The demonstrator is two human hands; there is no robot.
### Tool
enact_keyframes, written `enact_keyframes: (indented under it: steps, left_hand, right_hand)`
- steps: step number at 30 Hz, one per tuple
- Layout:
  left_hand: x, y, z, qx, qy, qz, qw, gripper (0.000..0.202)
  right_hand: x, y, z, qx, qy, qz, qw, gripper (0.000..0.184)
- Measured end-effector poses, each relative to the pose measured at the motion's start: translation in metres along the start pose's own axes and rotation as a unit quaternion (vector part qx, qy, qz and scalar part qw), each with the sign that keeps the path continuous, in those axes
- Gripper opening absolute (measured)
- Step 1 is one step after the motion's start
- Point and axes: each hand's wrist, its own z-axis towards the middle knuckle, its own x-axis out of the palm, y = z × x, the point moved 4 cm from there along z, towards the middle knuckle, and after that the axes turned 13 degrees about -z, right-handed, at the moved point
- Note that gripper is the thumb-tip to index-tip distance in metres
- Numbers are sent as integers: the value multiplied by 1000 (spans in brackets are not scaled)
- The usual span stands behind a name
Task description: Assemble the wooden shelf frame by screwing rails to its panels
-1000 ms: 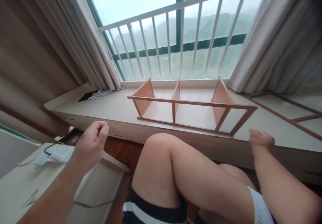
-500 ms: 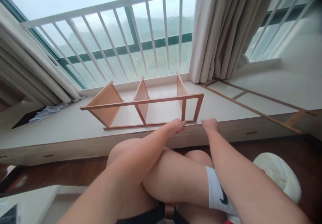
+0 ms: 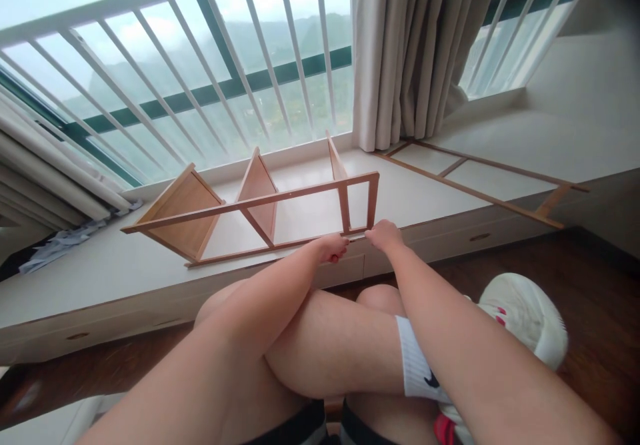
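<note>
A wooden shelf frame [image 3: 256, 200] runs left-to-right — left hand [image 3: 332, 248] and right hand [image 3: 385, 235] curled at its right end, hold unclear — beyond a swoosh-marked sock [image 3: 413, 362].

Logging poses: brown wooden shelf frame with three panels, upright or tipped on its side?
On its side: the shelf frame lies lengthwise along the white ledge, its panels standing on edge.
</note>
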Motion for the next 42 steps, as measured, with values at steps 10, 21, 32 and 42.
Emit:
enact_keyframes:
  steps: [10, 21, 32, 42]
  left_hand:
    - [16, -8, 2, -17, 49, -49, 997, 19]
    - [16, -4, 9, -44, 38, -51, 997, 26]
    - [15, -7, 4, -43, 51, -78, 995, 25]
    - [9, -9, 9, -27, 33, -10, 999, 24]
  right_hand:
    - [25, 3, -8, -122, 103, 108, 981, 25]
    - [24, 11, -12, -167, 100, 183, 964, 25]
    - [18, 10, -5, -187, 45, 172, 966, 27]
    - [21, 16, 0, -187, 24, 120, 975, 23]
